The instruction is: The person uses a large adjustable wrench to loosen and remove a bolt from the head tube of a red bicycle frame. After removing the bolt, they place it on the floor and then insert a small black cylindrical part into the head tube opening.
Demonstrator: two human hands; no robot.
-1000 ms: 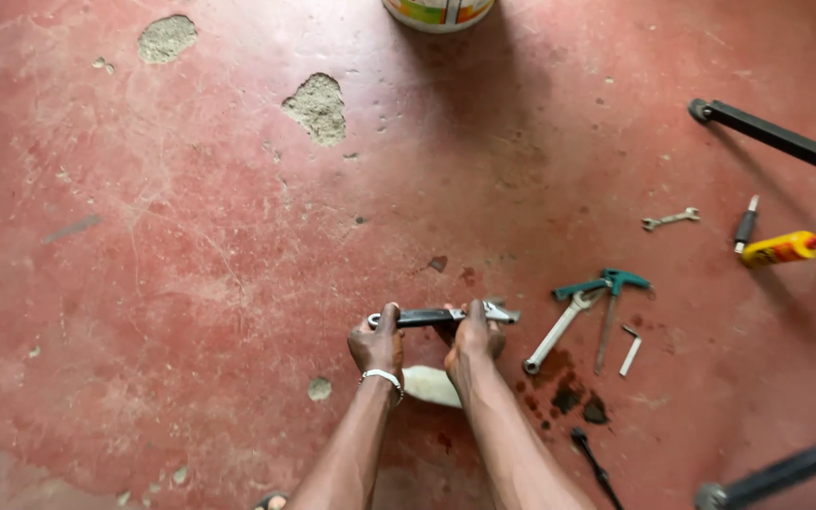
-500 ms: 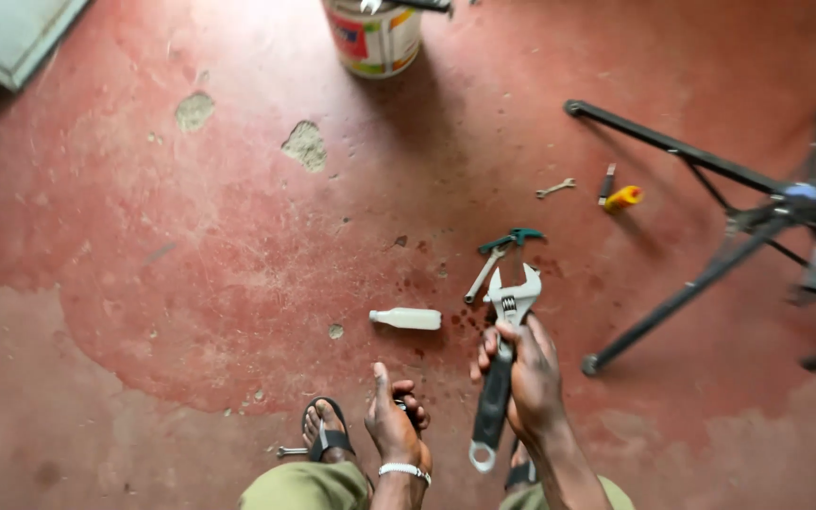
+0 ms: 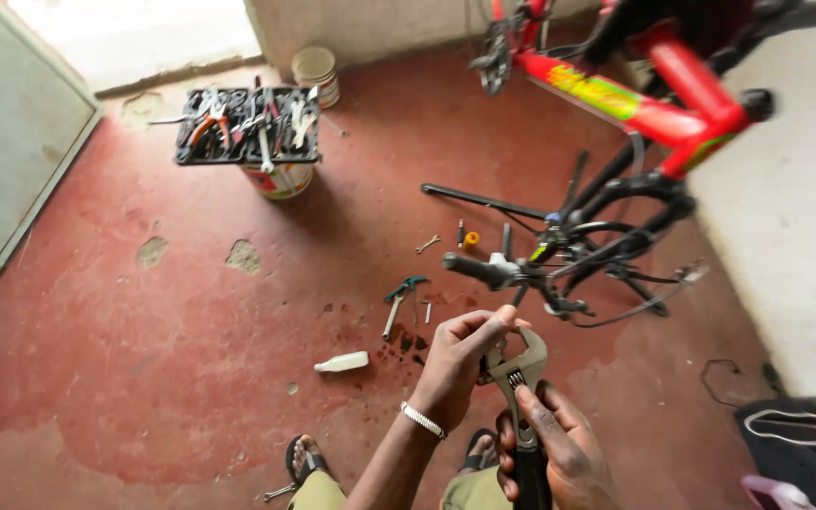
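Raised now, adjustable wrench [image 3: 519, 397] stands upright, head up, right hand [image 3: 552, 455] gripping handle, left hand [image 3: 460, 364] pinching head.

A red bicycle frame [image 3: 672, 85] bears a yellow-green patch. Below it, the handlebar grip [image 3: 472, 267] is black. The floor [image 3: 125, 359] beneath the frame is worn red, blotched with pale grey patches. Left of the frame, a black tray [image 3: 247, 127] holds orange-handled pliers [image 3: 206, 123].
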